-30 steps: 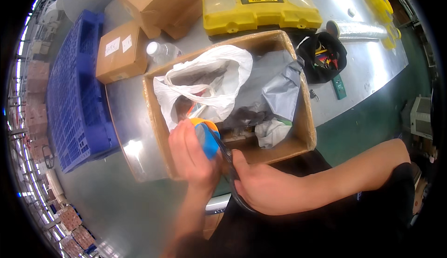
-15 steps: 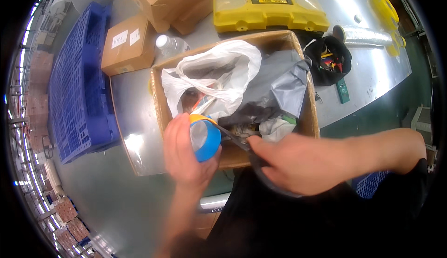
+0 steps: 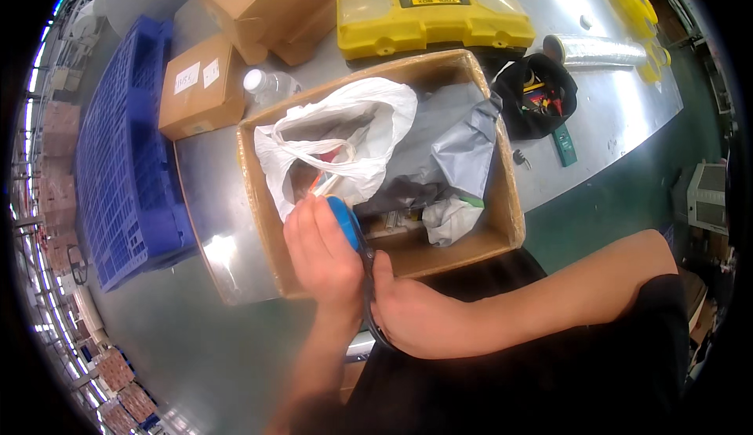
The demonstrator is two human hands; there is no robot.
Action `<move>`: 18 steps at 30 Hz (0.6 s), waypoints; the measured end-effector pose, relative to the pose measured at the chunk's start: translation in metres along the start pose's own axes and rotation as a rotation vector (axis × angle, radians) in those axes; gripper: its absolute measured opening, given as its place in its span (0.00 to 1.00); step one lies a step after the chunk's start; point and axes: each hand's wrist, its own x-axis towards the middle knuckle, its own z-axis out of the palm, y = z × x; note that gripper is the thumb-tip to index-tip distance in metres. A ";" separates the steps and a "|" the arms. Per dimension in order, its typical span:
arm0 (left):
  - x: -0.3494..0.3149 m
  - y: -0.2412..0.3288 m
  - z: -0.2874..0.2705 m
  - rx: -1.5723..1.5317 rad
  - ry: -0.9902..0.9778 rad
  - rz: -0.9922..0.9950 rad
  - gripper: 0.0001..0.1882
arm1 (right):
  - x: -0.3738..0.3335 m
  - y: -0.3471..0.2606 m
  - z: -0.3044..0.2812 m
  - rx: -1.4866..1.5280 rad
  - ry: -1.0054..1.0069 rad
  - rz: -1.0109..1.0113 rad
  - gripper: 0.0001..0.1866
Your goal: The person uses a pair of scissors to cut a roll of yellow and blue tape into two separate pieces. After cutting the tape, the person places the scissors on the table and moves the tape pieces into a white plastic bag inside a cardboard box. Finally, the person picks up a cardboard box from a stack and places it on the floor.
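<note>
Left hand [image 3: 323,256] grips blue piece [image 3: 343,222] over carton [image 3: 508,211] at its seven o'clock, presumably steadying it against black scissors [image 3: 366,255]; right hand [image 3: 420,316], at left hand's four o'clock, clasps them low, likely for leverage.

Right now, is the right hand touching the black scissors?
Touching: the head view shows the right hand gripping the black scissors by the handles.

We see a shiny grey table [image 3: 631,113]. Near its front edge stands an open carton [image 3: 259,215], and behind it a yellow case [image 3: 435,23]. At left we find a closed carton [image 3: 202,94] and a clear bottle [image 3: 278,87]; at right, a black pouch [image 3: 519,125], a flat green piece [image 3: 564,146] and a silver roll [image 3: 596,51].
</note>
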 end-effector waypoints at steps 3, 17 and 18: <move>0.012 0.001 -0.012 -0.173 -0.048 -0.143 0.32 | 0.000 0.007 -0.040 0.281 -0.047 0.166 0.35; -0.003 -0.026 -0.043 -0.864 0.204 -0.294 0.61 | -0.061 0.006 -0.145 0.556 -0.396 0.136 0.40; -0.003 -0.025 -0.044 -0.873 0.196 -0.295 0.61 | -0.062 0.007 -0.143 0.573 -0.369 0.097 0.40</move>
